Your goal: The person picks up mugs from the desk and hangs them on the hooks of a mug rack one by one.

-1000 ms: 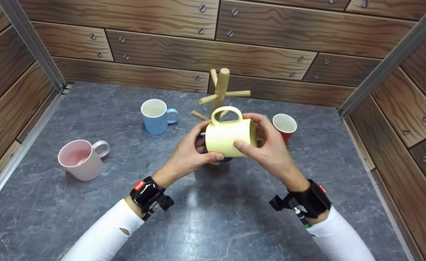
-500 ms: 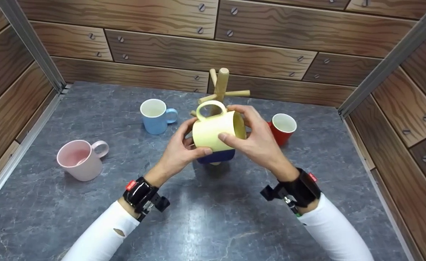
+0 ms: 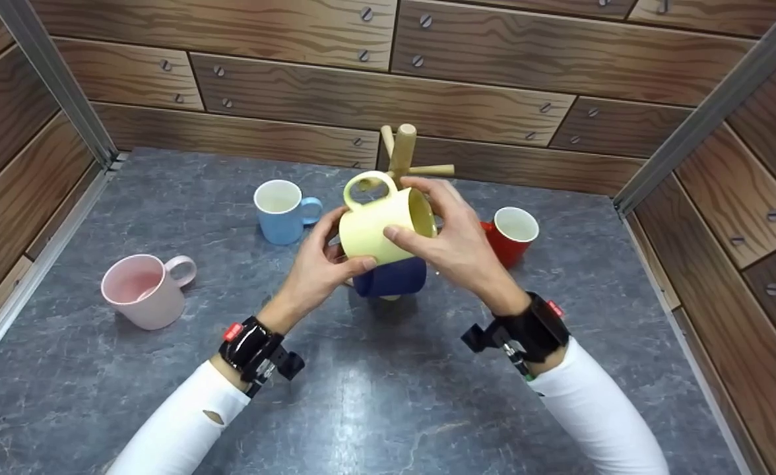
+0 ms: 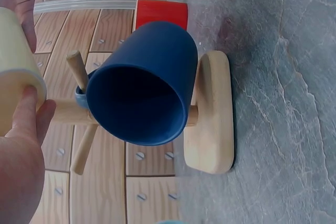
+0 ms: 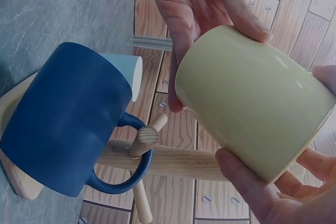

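Note:
In the head view both hands hold a yellow mug (image 3: 378, 227), tilted on its side with its handle up and its mouth toward the right. My left hand (image 3: 312, 267) grips the base end, thumb on the near side. My right hand (image 3: 460, 244) grips the rim end, its thumb pressed on the wall. Just behind stands a wooden mug tree (image 3: 402, 152) with several pegs. A dark blue mug (image 5: 68, 119) hangs on it, its handle round a peg in the right wrist view. The yellow mug is above the dark blue mug, apart from it in the right wrist view.
A light blue mug (image 3: 281, 214) stands upright at the back left, and a pink mug (image 3: 147, 297) nearer on the left. A red mug (image 3: 512, 241) stands right of the tree. Wood-patterned walls (image 3: 282, 86) border the grey tabletop (image 3: 335, 396).
Both hands have carried the yellow mug left and slightly up toward the tree, tilting its mouth end further. More of the dark blue mug and the red mug now shows.

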A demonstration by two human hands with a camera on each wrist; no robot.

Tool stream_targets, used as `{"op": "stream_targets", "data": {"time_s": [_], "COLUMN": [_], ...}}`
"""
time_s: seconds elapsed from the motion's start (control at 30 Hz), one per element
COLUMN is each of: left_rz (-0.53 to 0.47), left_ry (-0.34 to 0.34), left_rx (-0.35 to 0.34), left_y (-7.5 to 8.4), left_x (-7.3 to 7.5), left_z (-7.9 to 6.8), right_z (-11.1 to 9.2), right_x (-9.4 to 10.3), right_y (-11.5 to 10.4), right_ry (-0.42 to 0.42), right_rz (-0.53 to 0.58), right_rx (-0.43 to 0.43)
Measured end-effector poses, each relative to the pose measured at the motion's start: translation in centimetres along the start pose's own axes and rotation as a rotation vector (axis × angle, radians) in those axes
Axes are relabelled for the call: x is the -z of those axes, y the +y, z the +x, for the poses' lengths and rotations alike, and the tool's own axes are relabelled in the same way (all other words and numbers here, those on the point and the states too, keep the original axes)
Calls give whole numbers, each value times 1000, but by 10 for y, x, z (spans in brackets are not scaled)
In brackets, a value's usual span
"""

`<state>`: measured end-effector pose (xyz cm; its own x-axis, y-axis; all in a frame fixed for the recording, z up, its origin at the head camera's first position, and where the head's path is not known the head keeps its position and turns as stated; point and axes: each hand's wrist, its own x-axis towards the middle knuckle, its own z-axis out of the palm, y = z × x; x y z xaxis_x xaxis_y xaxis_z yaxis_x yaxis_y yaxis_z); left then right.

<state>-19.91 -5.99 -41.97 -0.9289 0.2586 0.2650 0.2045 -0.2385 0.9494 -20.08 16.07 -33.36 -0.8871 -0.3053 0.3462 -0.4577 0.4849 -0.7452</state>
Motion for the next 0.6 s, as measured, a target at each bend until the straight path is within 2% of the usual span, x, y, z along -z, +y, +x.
{"op": "stream_targets", "data": {"time_s": [0.2,0.6], "left_rz": [-18,-68], "left_ry": [9,31], "left_rx": [17,57], "left_y": [-3,-9], "left_x": [4,8], "left_z": [2,6], "right_z": [5,6], "right_x": [-5,-7], "right_y": [2,7], "right_ry": [2,-19], "right_rz": [-7,12], "right_rx": [-17,-107]}}
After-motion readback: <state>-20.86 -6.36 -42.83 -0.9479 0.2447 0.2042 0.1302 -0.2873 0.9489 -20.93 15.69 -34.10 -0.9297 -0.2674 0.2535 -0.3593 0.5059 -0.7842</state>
